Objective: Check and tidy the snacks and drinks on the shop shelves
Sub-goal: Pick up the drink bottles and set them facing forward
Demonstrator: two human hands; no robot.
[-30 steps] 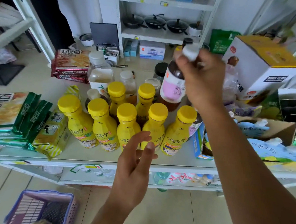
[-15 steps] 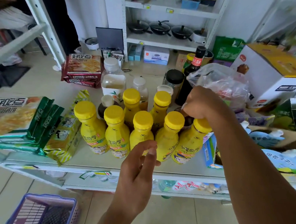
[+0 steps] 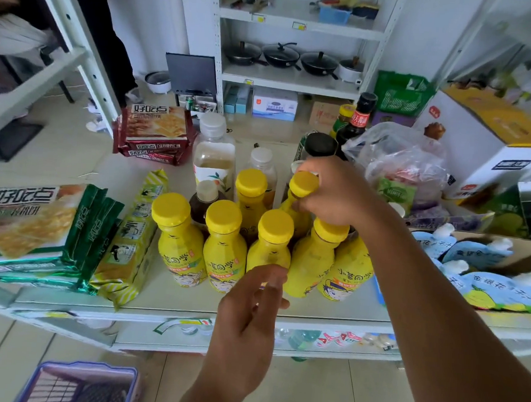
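Presently the right hand point(image 3: 336, 192) is curled round the neck of the back-row bottle point(image 3: 302, 186), thumb and fingers wrapped just under its yellow cap, a closed grip. That bottle stands in the second row of the yellow bottles point(image 3: 223, 254), at the cluster's 1 o'clock, long axis close to upright, cap pointing up with a slight lean toward 12 o'clock; its base is hidden behind the front row, so whether it rests on the shelf point(image 3: 313, 309) cannot be told. Left hand point(image 3: 247, 321) hangs at the cluster's 6 o'clock, over the shelf edge, fingers loosely extended and a little spread, thumb apart, holding nothing; its blurred fingertips lie in front of the label of the front-middle bottle, contact not clear. Front row is five yellow bottles side by side, all upright, caps up. At the cluster's 9 o'clock lie green biscuit packs point(image 3: 30, 220), flat; at 11 o'clock red biscuit packs point(image 3: 156, 132), stacked. At 12 o'clock a clear tea bottle point(image 3: 212, 154) with a white cap, upright. At 2 o'clock a clear plastic bag point(image 3: 406, 166); at 3 o'clock blue pouches point(image 3: 486, 285) in a cardboard box
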